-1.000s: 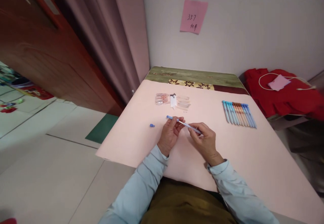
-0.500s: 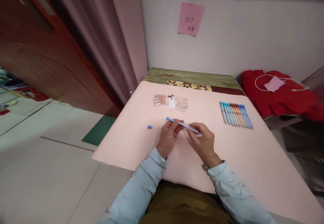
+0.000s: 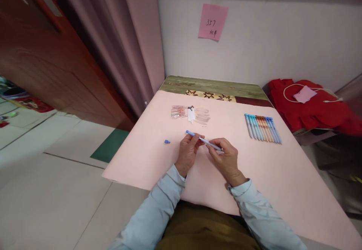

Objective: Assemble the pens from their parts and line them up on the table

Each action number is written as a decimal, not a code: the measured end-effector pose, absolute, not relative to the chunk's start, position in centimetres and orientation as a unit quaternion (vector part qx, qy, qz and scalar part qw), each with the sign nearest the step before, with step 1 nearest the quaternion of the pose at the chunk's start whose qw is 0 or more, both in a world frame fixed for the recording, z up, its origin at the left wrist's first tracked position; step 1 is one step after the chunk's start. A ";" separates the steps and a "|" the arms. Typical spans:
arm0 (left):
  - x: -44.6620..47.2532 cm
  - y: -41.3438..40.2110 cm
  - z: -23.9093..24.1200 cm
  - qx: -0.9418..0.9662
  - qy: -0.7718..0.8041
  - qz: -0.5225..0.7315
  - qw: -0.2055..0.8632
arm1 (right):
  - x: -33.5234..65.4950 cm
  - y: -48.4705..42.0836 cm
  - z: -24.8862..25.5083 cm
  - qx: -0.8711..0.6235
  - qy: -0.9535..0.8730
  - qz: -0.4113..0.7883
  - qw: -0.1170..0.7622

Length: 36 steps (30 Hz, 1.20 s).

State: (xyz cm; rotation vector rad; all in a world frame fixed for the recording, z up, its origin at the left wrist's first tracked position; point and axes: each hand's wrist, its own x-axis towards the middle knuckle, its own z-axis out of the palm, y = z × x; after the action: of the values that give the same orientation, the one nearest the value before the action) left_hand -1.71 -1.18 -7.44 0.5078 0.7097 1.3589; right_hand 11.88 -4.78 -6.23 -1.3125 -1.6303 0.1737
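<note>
Above the middle of the table, my left hand (image 3: 186,154) is closed around the blue end piece (image 3: 189,132) of a pen. My right hand (image 3: 227,158) pinches the pen's pale blue barrel (image 3: 214,144). A whitish stretch of the pen shows between the two hands, which are close together. Fingers hide part of the pen, so I cannot tell how far its parts are joined. A small blue pen piece (image 3: 167,141) lies on the table left of my left hand.
Beyond my hands lie white refills (image 3: 190,115) with dark tips, between clear reddish tubes (image 3: 178,112) and pale clear parts (image 3: 202,116). Assembled pens (image 3: 263,129) form a row at right. Red cloth (image 3: 316,110) with a white cable sits beside the pink-covered table (image 3: 135,159).
My right hand has shifted very slightly left, toward my left hand, with the pen barrel. My left hand keeps its grip almost in place.
</note>
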 end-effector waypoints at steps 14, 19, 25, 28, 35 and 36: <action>-1.7 -1.4 -7.2 0.238 0.295 0.571 0.728 | 11.4 -4.8 -6.3 -0.550 -0.657 0.069 0.511; -2.0 -1.6 -7.1 0.256 0.303 0.556 0.731 | 11.2 -4.9 -6.5 -0.557 -0.652 0.062 0.510; -2.1 -1.7 -6.8 0.272 0.300 0.544 0.735 | 11.2 -4.8 -7.2 -0.591 -0.655 0.038 0.469; -2.0 -1.6 -6.8 0.264 0.294 0.549 0.737 | 11.2 -4.6 -7.6 -0.617 -0.652 0.025 0.441; -1.8 -1.2 -7.4 0.243 0.309 0.586 0.709 | 11.2 -4.6 -7.4 -0.622 -0.673 0.066 0.395; -1.8 -1.2 -7.4 0.240 0.308 0.585 0.711 | 11.2 -4.6 -7.4 -0.616 -0.676 0.078 0.397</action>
State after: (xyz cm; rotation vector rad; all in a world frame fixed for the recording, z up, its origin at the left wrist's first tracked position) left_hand -1.84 -1.20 -7.40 0.5315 0.6826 1.2985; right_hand 11.24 -4.56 -7.36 -1.5601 -1.7118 0.1971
